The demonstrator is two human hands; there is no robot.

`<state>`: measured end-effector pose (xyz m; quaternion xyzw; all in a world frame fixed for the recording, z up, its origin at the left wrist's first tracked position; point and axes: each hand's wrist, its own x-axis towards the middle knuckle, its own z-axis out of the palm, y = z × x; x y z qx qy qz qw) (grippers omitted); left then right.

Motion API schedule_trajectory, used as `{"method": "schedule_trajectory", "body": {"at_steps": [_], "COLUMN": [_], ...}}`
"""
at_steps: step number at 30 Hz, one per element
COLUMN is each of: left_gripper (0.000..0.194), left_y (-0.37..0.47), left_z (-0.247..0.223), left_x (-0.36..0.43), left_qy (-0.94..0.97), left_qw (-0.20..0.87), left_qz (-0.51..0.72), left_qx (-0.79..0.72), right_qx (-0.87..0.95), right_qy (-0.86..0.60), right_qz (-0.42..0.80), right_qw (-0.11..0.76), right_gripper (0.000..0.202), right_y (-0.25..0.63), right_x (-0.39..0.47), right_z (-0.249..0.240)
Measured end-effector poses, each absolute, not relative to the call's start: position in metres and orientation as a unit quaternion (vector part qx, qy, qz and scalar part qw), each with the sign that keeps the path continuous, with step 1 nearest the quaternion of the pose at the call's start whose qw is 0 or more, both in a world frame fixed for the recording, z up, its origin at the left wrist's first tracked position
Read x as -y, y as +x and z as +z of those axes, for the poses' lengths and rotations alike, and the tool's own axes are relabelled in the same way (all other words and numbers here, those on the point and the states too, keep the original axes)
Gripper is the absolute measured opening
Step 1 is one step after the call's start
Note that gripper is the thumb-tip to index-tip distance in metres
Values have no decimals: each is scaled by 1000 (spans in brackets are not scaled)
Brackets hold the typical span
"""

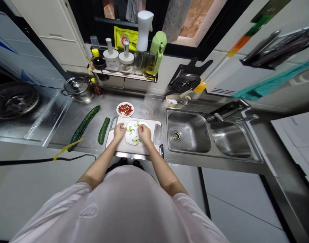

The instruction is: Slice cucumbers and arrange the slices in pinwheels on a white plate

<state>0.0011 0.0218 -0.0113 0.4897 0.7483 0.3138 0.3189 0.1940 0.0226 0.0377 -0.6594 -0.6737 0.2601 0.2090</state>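
Note:
A white plate (129, 138) rests on a pale cutting board (115, 144); cucumber slices (136, 140) lie on it in pinwheel-like clusters. My left hand (119, 131) is at the plate's left edge, its fingers curled together near a small reddish spot that I cannot identify. Over the plate's right side, my right hand (144, 133) has its fingers pinched beside the upper right cluster; whatever is between them is hidden. Behind the board stands a small round plate (117, 111) of chopped red pieces (125, 109). A knife handle (161, 151) shows at the board's right corner.
Left of the board lie a short cucumber piece (104, 131) and a long cucumber (85, 125). A lidded steel pot (78, 89) stands behind them. The double sink (190, 130) is to the right. Above the counter, a wall rack (124, 74) carries jars and bottles.

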Motion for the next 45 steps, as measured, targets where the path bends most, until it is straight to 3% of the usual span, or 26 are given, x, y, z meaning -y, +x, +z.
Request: {"method": "schedule_trajectory", "body": {"at_steps": [5, 12, 20, 24, 30, 40, 45], "left_gripper": [54, 41, 39, 38, 40, 43, 42], "left_y": [-4, 4, 2, -1, 2, 11, 8], "left_z": [-13, -14, -8, -9, -8, -10, -10], "left_x": [-17, -17, -11, 1, 29, 34, 34], "left_qy": [497, 507, 502, 501, 482, 393, 353], "left_qw": [359, 341, 340, 353, 416, 536, 605], "left_qz": [304, 286, 288, 285, 288, 302, 348], "left_qx": [-729, -739, -741, -736, -715, -683, -623], "right_qx": [629, 595, 557, 540, 492, 320, 273], "right_qy": [-677, -691, -742, -752, -749, -740, -716], "right_qz": [259, 272, 301, 327, 383, 506, 541], "right_qw": [281, 306, 220, 191, 224, 307, 345], "right_gripper": [24, 24, 25, 39, 48, 28, 33], "right_y": [230, 252, 263, 259, 248, 233, 234], "right_x": [-13, 14, 45, 54, 55, 44, 40], "right_z": [43, 42, 24, 10, -7, -9, -7]}}
